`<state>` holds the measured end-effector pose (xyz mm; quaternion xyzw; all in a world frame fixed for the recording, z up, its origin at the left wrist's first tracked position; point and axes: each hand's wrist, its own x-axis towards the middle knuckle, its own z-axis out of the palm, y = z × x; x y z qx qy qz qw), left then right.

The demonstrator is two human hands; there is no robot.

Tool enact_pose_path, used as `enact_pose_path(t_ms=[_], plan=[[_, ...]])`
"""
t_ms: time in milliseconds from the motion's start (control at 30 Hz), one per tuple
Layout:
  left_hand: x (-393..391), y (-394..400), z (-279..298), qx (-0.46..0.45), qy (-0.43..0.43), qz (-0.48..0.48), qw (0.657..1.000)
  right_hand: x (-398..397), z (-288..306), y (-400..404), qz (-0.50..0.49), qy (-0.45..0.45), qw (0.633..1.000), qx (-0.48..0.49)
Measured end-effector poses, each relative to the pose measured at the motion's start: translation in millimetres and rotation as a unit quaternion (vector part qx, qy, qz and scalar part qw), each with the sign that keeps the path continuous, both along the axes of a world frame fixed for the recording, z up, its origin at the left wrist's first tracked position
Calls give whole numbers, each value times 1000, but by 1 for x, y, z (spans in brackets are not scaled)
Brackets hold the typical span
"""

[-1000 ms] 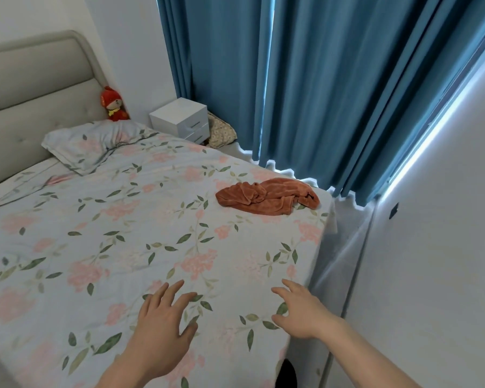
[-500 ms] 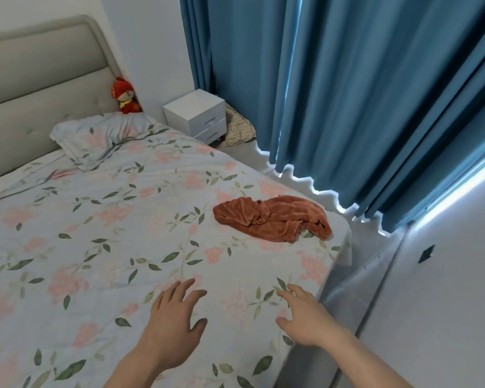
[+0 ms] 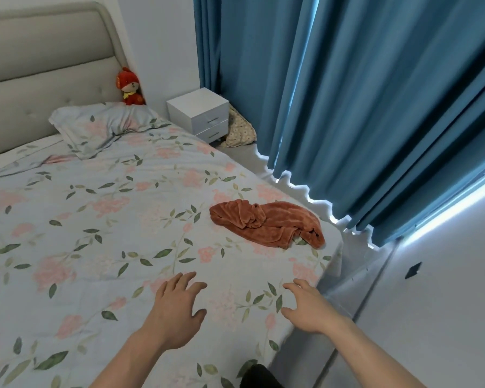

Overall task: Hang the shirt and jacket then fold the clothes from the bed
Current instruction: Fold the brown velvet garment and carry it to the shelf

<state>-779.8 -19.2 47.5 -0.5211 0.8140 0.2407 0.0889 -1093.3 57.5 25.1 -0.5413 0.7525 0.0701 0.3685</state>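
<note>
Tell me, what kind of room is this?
A bedroom, it seems: a bed with a flowered cover and a pillow, a white nightstand beside it, and blue curtains.

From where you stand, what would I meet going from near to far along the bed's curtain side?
Right hand → rust-coloured cloth → white nightstand → red plush toy in the corner by the headboard.

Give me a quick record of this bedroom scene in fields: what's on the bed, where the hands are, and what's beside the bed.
garment: rust-orange cloth, crumpled, near the bed's curtain-side edge
bed: floral sheet, pillow at the headboard
left hand: fingers spread, over the sheet, holding nothing
right hand: open, near the bed's edge, holding nothing
beside bed: white nightstand, blue curtain
corner: red plush toy
</note>
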Motion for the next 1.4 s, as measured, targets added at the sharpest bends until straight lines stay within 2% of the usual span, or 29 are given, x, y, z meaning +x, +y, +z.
enact_pose_path(t_ms=[267, 567, 800, 1000, 1200, 1267, 1333, 1400], plan=[[-32, -37, -28, 21, -40, 39, 998, -62, -32, -60, 50, 42, 997, 47], [-179, -138, -98, 96, -139, 72, 983, -218, -133, -183, 83, 45, 991, 93], [-286, -219, -161, 127, -174, 77, 974, -333, -241, -258, 27, 33, 991, 126], [-335, -253, -195, 134, -174, 66, 973, -369, -325, -295, -23, 14, 985, 171], [-351, -260, -217, 144, -180, 73, 970, -382, -391, -315, -92, -27, 978, 184], [-353, -258, -215, 154, -178, 77, 969, -377, -382, -317, -112, -52, 982, 142], [-356, -254, -208, 162, -170, 85, 968, -369, -357, -319, -113, -84, 990, 26], [-360, -248, -197, 170, -158, 94, 968, -359, -319, -323, -132, -143, 978, -72]])
